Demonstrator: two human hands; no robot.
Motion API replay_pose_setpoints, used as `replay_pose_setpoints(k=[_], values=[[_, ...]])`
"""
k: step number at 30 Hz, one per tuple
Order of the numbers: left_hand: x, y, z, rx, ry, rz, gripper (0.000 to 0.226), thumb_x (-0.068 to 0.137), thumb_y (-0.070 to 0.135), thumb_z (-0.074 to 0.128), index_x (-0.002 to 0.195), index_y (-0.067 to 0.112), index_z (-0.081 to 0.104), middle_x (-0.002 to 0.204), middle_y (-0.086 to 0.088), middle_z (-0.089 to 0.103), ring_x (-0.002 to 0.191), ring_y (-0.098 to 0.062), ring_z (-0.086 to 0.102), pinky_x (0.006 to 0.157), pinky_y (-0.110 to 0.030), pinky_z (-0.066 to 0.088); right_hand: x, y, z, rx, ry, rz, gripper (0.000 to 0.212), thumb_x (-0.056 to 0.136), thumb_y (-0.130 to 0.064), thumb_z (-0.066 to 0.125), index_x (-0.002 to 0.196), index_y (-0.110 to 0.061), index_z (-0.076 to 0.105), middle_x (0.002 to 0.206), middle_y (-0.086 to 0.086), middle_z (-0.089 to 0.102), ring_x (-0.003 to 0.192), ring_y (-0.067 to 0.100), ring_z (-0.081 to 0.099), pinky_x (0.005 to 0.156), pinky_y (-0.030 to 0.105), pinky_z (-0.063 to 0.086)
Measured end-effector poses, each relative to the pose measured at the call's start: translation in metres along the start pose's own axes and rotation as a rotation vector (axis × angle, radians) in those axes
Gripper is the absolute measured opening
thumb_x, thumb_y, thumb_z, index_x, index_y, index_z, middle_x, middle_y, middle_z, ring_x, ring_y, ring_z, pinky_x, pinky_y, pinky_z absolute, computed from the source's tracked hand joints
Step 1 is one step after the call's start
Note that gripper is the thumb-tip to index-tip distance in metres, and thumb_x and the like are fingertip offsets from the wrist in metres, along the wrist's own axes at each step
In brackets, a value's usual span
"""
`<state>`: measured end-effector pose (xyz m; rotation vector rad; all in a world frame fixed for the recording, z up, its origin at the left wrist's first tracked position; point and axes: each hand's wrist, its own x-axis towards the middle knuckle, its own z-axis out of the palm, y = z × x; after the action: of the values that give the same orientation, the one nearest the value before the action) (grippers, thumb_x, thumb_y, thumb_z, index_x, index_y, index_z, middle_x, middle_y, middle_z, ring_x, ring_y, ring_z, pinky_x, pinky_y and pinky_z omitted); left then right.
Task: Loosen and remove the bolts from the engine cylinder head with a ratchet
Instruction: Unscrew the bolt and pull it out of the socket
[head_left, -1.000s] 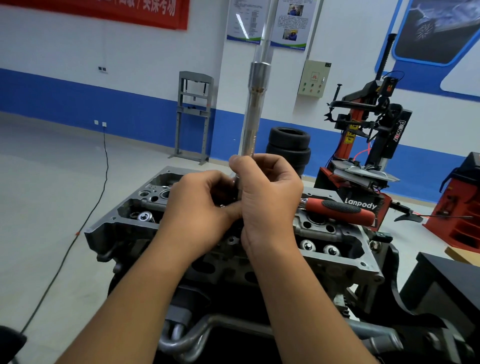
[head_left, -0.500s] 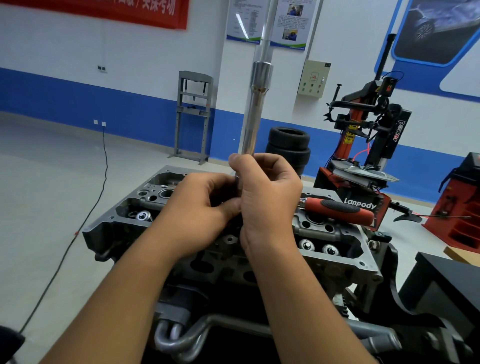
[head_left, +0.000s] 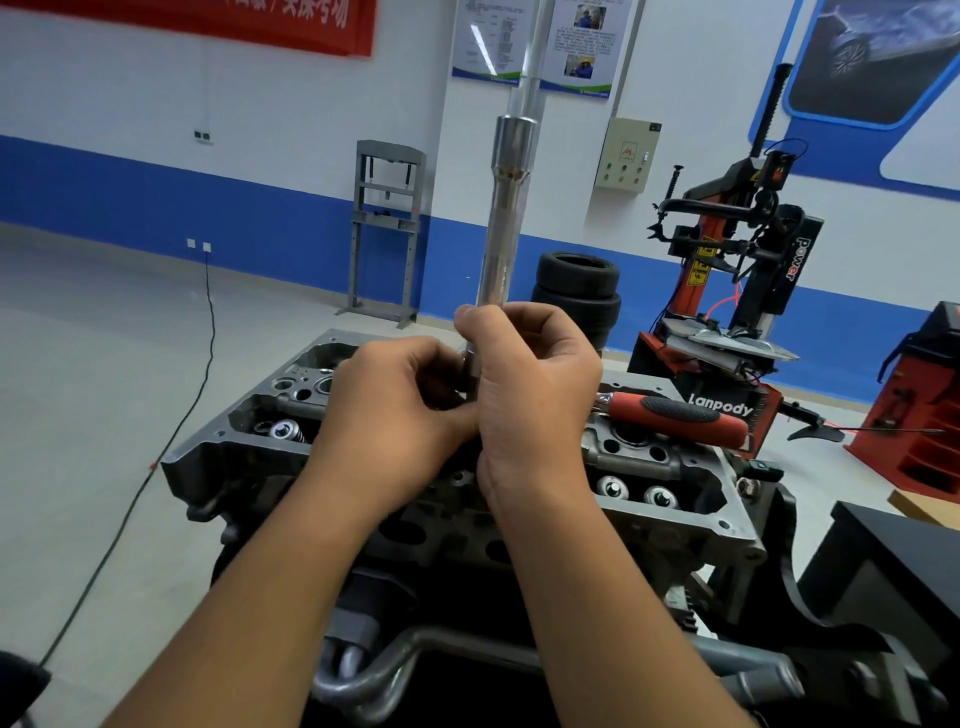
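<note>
Both hands are holding tight: my right hand (head_left: 530, 384) is gripping the long metal bar (head_left: 501, 228), my left hand (head_left: 400, 410) is pinching its bottom. I am working above the cylinder head (head_left: 670, 467). Next I think I am pulling a bolt free. The ratchet (head_left: 675, 415) is lying there.

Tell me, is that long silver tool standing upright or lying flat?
Upright: the silver extension bar rises nearly vertically out of the right hand above the cylinder head.
</note>
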<state>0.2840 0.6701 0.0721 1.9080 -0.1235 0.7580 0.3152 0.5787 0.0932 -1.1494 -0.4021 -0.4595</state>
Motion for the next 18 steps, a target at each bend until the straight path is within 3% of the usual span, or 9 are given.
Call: replay_pose_setpoints(k=[2,5,8,11,13,16,18], values=[[0.0006,0.0002,-0.0025,0.002,-0.043,0.002,0.02,0.072,0.028,0.076,0.092,0.024,0.078,0.082,0.005,0.078,0.08,-0.013,0.075,0.077,-0.044,0.063,-0.0009,0.0002,0.0008,-0.011,-0.004,-0.012,0.014,0.069,-0.015,0.079,0.068,-0.024,0.068,0.062,-0.009,0.065,0.06,0.005,0.061,0.061,0.023,0.054],[0.0012,-0.0014,-0.0064,-0.072,-0.227,0.01,0.02,0.092,0.009,0.072,0.106,0.022,0.078,0.096,0.006,0.08,0.094,-0.01,0.076,0.087,-0.045,0.062,0.0002,0.0007,0.0001,-0.004,0.008,0.008,0.014,0.067,-0.018,0.08,0.064,-0.027,0.069,0.063,-0.009,0.064,0.062,0.007,0.06,0.064,0.028,0.054],[0.0014,-0.002,-0.0029,-0.004,-0.143,0.031,0.022,0.088,0.006,0.075,0.104,0.021,0.079,0.095,0.008,0.08,0.094,-0.007,0.075,0.09,-0.042,0.061,0.0011,0.0008,-0.0006,0.005,0.011,0.014,0.012,0.067,-0.019,0.078,0.065,-0.026,0.068,0.063,-0.009,0.063,0.062,0.008,0.06,0.065,0.031,0.055],[-0.0004,0.0014,0.0005,0.06,0.005,-0.001,0.018,0.072,0.025,0.079,0.09,0.022,0.078,0.082,0.006,0.078,0.081,-0.012,0.074,0.08,-0.043,0.061,0.0002,0.0008,0.0002,0.01,0.006,0.019,0.012,0.067,-0.018,0.078,0.067,-0.026,0.068,0.063,-0.009,0.063,0.062,0.009,0.06,0.066,0.033,0.056],[-0.0001,0.002,-0.0021,0.045,-0.069,0.001,0.018,0.077,0.025,0.077,0.095,0.023,0.078,0.086,0.006,0.078,0.085,-0.011,0.075,0.082,-0.044,0.061,0.0002,0.0005,0.0005,0.013,0.01,0.021,0.012,0.067,-0.018,0.078,0.067,-0.025,0.068,0.063,-0.009,0.063,0.062,0.008,0.06,0.066,0.033,0.056],[0.0003,0.0024,-0.0064,0.01,-0.222,0.011,0.024,0.091,0.007,0.073,0.108,0.023,0.077,0.098,0.008,0.079,0.097,-0.007,0.074,0.092,-0.043,0.06,0.0012,0.0003,0.0002,0.021,0.015,0.032,0.012,0.066,-0.02,0.078,0.064,-0.027,0.068,0.063,-0.008,0.063,0.063,0.01,0.059,0.068,0.036,0.056],[-0.0002,0.0029,-0.0046,0.046,-0.177,0.013,0.025,0.089,0.006,0.074,0.107,0.022,0.078,0.098,0.008,0.079,0.097,-0.007,0.074,0.091,-0.04,0.06,0.0009,0.0002,0.0002,0.016,0.009,0.029,0.012,0.066,-0.02,0.078,0.064,-0.027,0.068,0.063,-0.007,0.062,0.063,0.01,0.059,0.068,0.036,0.056]])
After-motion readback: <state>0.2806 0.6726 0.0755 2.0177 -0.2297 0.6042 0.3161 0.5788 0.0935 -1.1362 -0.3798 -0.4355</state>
